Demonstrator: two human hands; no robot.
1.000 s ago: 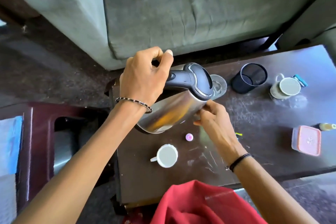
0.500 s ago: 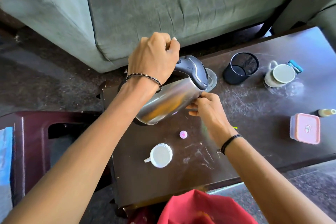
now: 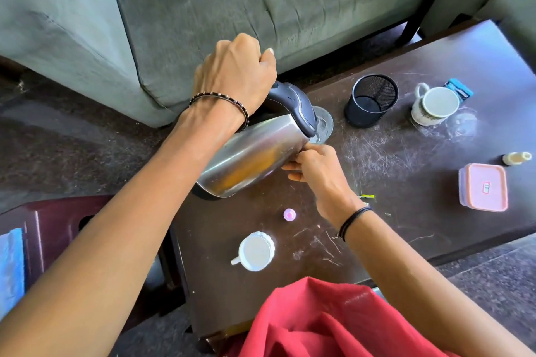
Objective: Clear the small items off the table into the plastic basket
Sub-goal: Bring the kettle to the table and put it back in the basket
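My left hand (image 3: 235, 78) grips the black handle of a steel kettle (image 3: 255, 158), which is tilted with its top over a clear glass (image 3: 324, 124) on the dark table (image 3: 391, 153). My right hand (image 3: 314, 166) is curled against the kettle's side near the rim. On the table lie a small white cup (image 3: 256, 251), a pink cap (image 3: 289, 214), a black mesh holder (image 3: 371, 100), a white mug (image 3: 436, 106), a blue clip (image 3: 459, 89), a pink-lidded box (image 3: 483, 187) and a small bottle (image 3: 516, 158). No plastic basket is in view.
A grey-green sofa (image 3: 232, 3) runs along the table's far side. A dark red stool (image 3: 49, 226) with a blue cloth (image 3: 11, 266) stands at the left. Red fabric (image 3: 333, 324) covers my lap at the near edge. A tiny yellow-green scrap (image 3: 367, 196) lies by my right wrist.
Both hands keep the same hold on the tilted kettle over the glass. My view has shifted a little, so the table items sit slightly differently in frame.
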